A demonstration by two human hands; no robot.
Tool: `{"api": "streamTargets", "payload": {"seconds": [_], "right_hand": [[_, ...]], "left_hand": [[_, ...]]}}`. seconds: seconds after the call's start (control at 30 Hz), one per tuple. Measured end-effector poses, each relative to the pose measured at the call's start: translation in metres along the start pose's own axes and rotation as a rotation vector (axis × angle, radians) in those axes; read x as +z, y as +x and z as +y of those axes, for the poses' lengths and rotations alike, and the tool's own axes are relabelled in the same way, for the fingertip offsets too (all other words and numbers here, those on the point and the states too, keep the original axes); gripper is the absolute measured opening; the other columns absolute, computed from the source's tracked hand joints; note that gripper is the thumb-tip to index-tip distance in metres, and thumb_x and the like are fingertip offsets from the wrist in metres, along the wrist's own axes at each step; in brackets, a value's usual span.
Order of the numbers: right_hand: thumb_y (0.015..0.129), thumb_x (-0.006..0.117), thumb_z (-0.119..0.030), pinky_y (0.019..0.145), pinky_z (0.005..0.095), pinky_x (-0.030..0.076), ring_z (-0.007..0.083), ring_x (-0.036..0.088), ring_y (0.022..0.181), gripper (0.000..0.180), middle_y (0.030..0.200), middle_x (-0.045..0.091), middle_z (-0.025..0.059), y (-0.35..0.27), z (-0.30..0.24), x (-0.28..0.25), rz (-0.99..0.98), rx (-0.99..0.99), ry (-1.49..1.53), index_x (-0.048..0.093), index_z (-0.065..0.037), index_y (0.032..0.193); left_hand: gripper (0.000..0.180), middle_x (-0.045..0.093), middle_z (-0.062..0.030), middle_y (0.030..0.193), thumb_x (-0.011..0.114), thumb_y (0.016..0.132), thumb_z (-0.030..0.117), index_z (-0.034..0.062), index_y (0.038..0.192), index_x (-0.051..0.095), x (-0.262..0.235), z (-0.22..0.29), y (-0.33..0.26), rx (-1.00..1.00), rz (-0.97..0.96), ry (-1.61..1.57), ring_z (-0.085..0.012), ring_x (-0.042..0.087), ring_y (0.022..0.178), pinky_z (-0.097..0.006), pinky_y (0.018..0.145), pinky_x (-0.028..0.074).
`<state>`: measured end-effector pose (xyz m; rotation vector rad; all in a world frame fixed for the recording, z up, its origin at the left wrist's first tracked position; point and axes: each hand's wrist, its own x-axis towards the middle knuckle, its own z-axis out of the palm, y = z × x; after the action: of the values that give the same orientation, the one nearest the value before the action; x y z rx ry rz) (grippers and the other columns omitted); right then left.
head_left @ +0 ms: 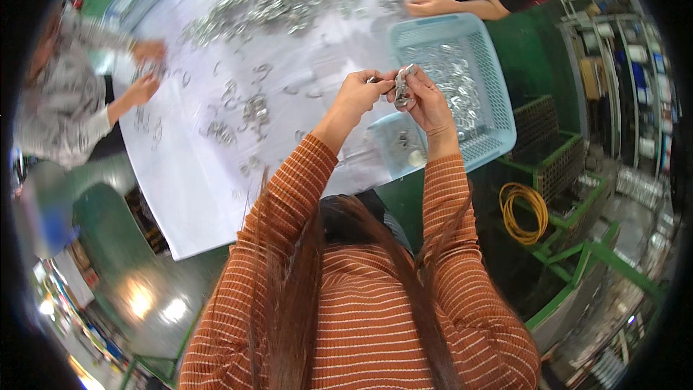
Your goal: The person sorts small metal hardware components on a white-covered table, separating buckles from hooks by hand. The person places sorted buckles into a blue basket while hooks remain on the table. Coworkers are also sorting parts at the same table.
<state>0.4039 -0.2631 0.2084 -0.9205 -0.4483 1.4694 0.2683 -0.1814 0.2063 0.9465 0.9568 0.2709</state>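
I hold a small shiny metal part up between both hands, above the near edge of the table. The fingers of my right hand are clamped on it, with the thumb and forefinger pinching its sides. My left hand meets it from the other side, fingers closed together on what looks like another small metal piece, though it is too small to make out clearly.

Just beyond my right fingers sits a light blue plastic basket with a perforated wall, holding a heap of the same silvery parts. Directly under my fingers lies a small pale blue tray with a few pieces in it.

The table is covered in white sheeting. Far ahead of my fingers a long pile of metal parts stretches across it, and smaller clusters lie scattered to the left of my hands.

Well to the left, another person's hands are at the table edge. Far ahead, another person's hand rests by the pile.

To the right of my fingers stand green metal racks, with a coil of yellow cord on the floor beside them.
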Motion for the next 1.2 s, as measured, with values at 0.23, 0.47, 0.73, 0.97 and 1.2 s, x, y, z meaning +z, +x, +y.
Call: {"api": "streamTargets", "payload": {"seconds": [0.23, 0.47, 0.73, 0.97, 1.2], "right_hand": [[0.085, 0.058, -0.015, 0.077, 0.0293, 0.047, 0.0143, 0.058, 0.091, 0.019, 0.096, 0.063, 0.0034, -0.050, -0.059, -0.093, 0.126, -0.176, -0.145, 0.062, -0.006, 0.102], [0.083, 0.059, -0.012, 0.089, 0.0277, 0.038, 0.0142, 0.054, 0.099, 0.016, 0.109, 0.060, 0.0051, -0.087, -0.073, -0.138, 0.293, -0.189, -0.455, 0.064, -0.003, 0.095], [0.074, 0.067, -0.018, 0.089, 0.0348, 0.042, 0.0263, 0.056, 0.100, 0.029, 0.107, 0.060, 0.0129, -0.114, -0.030, -0.180, 0.596, -0.102, -1.172, 0.063, -0.002, 0.099], [0.078, 0.061, -0.013, 0.084, 0.0407, 0.041, 0.0220, 0.054, 0.099, 0.021, 0.099, 0.060, 0.0065, -0.053, 0.015, -0.092, 0.637, -0.068, -1.180, 0.062, -0.008, 0.098], [0.076, 0.059, -0.013, 0.096, 0.0633, 0.022, 0.0205, 0.048, 0.106, 0.010, 0.100, 0.057, -0.0003, 0.053, 0.144, 0.049, 0.358, -0.487, -1.997, 0.065, -0.016, 0.083]], "left_hand": [[0.018, 0.059, 0.0017, 0.071, 0.064, 0.079, 0.020, 0.0062, 0.090, 0.065, 0.110, 0.007, 0.055, 0.059, -0.127, -0.050, -0.0044, 0.043, 0.054, -0.019, 0.045, 0.030], [0.022, 0.060, 0.0007, 0.092, 0.065, 0.082, 0.023, 0.0104, 0.100, 0.062, 0.177, -0.022, 0.093, -0.045, -0.212, -0.235, -0.0090, 0.053, 0.086, -0.027, 0.071, 0.039], [0.026, 0.060, -0.0061, 0.102, 0.061, 0.085, 0.018, 0.0032, 0.106, 0.059, 0.147, -0.010, 0.077, 0.003, -0.147, -0.158, -0.0167, 0.059, 0.088, -0.030, 0.077, 0.048], [0.022, 0.064, -0.0069, 0.091, 0.057, 0.088, 0.016, 0.0005, 0.103, 0.063, -0.118, -0.040, -0.001, 0.366, 0.469, -0.006, -0.0124, 0.061, 0.079, -0.024, 0.073, 0.050], [0.018, 0.065, -0.0107, 0.092, 0.061, 0.080, 0.012, 0.0059, 0.095, 0.069, -0.299, -0.176, -0.107, 0.193, 1.199, 0.531, -0.0197, 0.061, 0.086, -0.030, 0.077, 0.047]]}}
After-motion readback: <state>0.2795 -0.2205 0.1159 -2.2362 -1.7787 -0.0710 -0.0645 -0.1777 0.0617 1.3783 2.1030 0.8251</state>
